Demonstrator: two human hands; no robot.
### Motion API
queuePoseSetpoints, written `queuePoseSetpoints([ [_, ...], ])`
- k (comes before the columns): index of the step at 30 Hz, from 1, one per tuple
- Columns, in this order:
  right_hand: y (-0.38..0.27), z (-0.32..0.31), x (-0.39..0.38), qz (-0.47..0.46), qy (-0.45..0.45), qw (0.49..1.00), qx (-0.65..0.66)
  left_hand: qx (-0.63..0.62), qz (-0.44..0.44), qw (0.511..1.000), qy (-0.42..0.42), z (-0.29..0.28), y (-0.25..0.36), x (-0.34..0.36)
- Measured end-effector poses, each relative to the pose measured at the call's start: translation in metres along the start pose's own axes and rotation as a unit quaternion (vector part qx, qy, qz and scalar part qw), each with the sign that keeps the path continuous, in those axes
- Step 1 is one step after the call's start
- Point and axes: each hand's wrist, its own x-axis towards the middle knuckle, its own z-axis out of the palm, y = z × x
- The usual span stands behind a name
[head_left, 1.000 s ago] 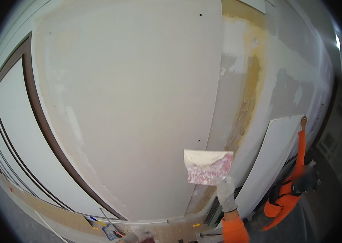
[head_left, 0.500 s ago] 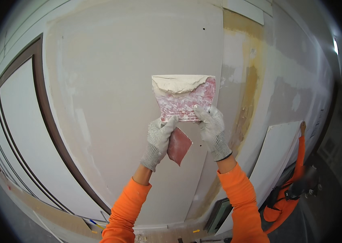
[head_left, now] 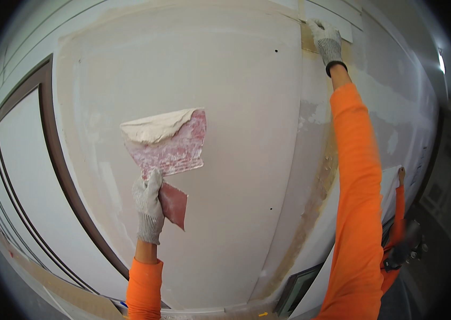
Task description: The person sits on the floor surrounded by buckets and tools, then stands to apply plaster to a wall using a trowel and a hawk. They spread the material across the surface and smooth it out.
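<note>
My left hand (head_left: 149, 205), in a grey knit glove, grips the handle of a wide filling knife (head_left: 175, 152) held up against the pale ceiling board (head_left: 225, 80). A ridge of white filler (head_left: 156, 125) lies along the blade's top edge, and the blade is stained pink. A smaller reddish blade (head_left: 175, 205) sticks out beside the same hand. My right hand (head_left: 326, 40), also gloved, reaches far up with its fingers flat on the board joint beside a white strip (head_left: 337, 18). I see nothing in it.
A brownish unfinished seam (head_left: 316, 197) runs down the ceiling along my right sleeve. A dark curved frame (head_left: 49, 160) borders the panel at left. Another person in orange (head_left: 396, 234) stands at lower right with an arm raised to the ceiling.
My right hand has left the wide knife and stretched up to the joint at the top. The loaded knife, now in my left hand alone, has shifted left and lower.
</note>
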Motion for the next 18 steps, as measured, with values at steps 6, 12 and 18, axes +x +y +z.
queuePoseSetpoints([
  [6,0.062,0.037,0.058,0.034,-0.063,0.997,0.008,-0.011,-0.039,0.998,0.048,0.026,0.005,-0.018],
  [12,0.106,0.049,0.085,0.018,-0.081,0.996,0.035,-0.022,-0.056,0.995,0.079,0.035,-0.007,-0.027],
  [18,0.109,0.058,0.094,0.033,-0.071,0.986,0.147,0.018,-0.024,0.995,0.090,0.026,-0.007,-0.028],
])
